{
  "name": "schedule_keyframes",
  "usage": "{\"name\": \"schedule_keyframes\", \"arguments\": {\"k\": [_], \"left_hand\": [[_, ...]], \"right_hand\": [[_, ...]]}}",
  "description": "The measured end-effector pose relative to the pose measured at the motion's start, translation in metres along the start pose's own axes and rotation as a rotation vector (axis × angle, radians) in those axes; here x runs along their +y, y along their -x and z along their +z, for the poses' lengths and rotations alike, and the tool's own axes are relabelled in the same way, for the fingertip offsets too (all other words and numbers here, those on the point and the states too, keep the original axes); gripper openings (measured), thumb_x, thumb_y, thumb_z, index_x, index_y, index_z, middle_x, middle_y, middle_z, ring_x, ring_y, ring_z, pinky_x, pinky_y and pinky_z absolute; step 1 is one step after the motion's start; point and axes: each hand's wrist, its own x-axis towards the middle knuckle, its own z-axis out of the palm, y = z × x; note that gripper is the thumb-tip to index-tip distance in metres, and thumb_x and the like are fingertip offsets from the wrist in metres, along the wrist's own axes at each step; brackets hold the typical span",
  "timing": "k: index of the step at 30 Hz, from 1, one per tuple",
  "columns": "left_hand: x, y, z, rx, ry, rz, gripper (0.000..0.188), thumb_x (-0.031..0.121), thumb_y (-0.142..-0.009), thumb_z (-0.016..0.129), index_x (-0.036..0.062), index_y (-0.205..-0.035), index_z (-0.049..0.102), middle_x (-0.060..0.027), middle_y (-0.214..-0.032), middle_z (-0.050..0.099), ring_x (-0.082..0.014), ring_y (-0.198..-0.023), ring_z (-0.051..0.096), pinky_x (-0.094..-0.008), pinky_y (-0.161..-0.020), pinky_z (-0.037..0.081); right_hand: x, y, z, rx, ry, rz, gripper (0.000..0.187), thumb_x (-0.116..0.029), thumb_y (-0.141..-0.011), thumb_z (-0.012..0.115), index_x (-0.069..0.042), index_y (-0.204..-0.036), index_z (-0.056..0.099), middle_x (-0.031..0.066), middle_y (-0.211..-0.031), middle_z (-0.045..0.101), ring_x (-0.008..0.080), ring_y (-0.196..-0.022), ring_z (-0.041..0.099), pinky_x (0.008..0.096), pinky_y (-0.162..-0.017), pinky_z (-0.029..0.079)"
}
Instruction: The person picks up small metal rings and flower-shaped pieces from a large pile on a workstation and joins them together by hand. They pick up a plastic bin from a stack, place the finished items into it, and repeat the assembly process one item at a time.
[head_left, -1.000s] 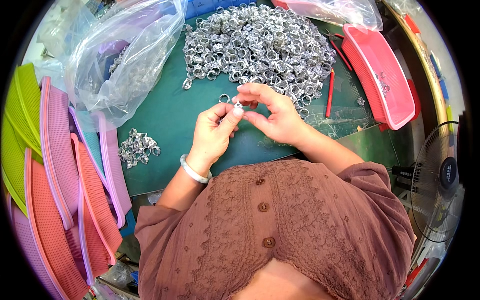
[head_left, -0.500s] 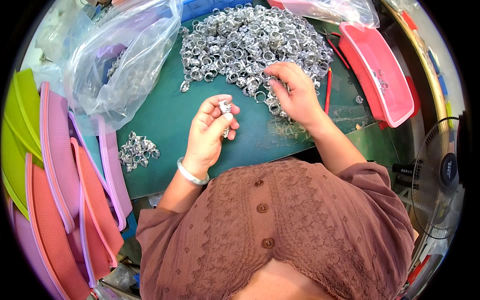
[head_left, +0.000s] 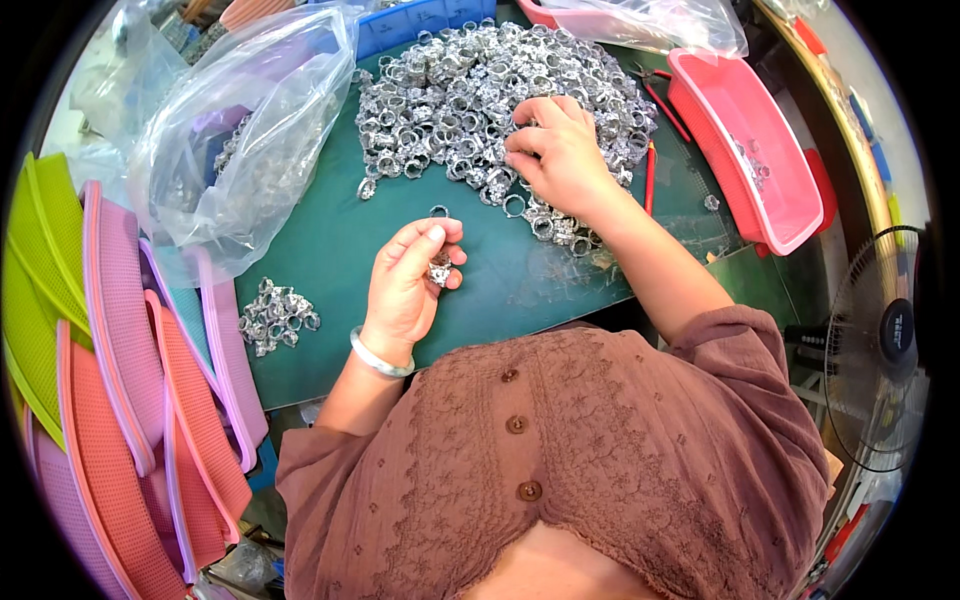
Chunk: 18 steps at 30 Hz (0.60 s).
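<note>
The left hand [head_left: 402, 280] pinched silvery rings [head_left: 439, 271]. The right hand [head_left: 562, 158] overlapped the ring pile [head_left: 450, 95] — fingers curled, grip impossible to tell.

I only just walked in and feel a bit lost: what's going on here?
A person is handling silvery rings by hand at a green table. The left hand holds at least one ring. The right hand is at the big pile; whether it grips anything is hidden. A small pile lies off to the left, and a pink tray stands at the right.
</note>
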Motion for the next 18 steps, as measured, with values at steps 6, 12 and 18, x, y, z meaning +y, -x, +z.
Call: {"name": "schedule_keyframes", "arguments": {"k": [6, 12, 18], "left_hand": [[0.009, -0.001, 0.022, 0.039, -0.162, 0.084, 0.016, 0.012, -0.085, 0.054, 0.0030, -0.098, 0.057, -0.0023, -0.083, 0.057, -0.0090, -0.067, 0.053, -0.0220, -0.052, 0.042], [0.008, -0.005, 0.032, 0.045, -0.213, 0.200, 0.014, 0.009, -0.082, 0.059, 0.0040, -0.095, 0.058, 0.0007, -0.080, 0.056, -0.0051, -0.063, 0.050, -0.0170, -0.049, 0.039], [0.005, -0.005, 0.026, 0.040, -0.239, 0.200, 0.012, 0.010, -0.083, 0.056, 0.0041, -0.094, 0.057, -0.0005, -0.079, 0.057, -0.0072, -0.064, 0.051, -0.0191, -0.050, 0.040]], "right_hand": [[-0.025, 0.004, -0.011, -0.205, -1.008, 0.339, 0.009, -0.004, -0.076, 0.064, 0.000, -0.084, 0.061, 0.0058, -0.097, 0.058, 0.0062, -0.076, 0.052, 0.0195, -0.063, 0.043], [-0.040, 0.014, -0.008, -0.242, -1.240, 0.400, 0.010, -0.001, -0.079, 0.060, 0.001, -0.088, 0.058, 0.0044, -0.093, 0.057, 0.0075, -0.082, 0.053, 0.0207, -0.071, 0.045], [-0.048, 0.019, 0.000, -0.190, -1.348, 0.411, 0.024, -0.002, -0.077, 0.061, 0.000, -0.100, 0.054, 0.0023, -0.087, 0.058, 0.0068, -0.077, 0.054, 0.0210, -0.070, 0.045]]}}
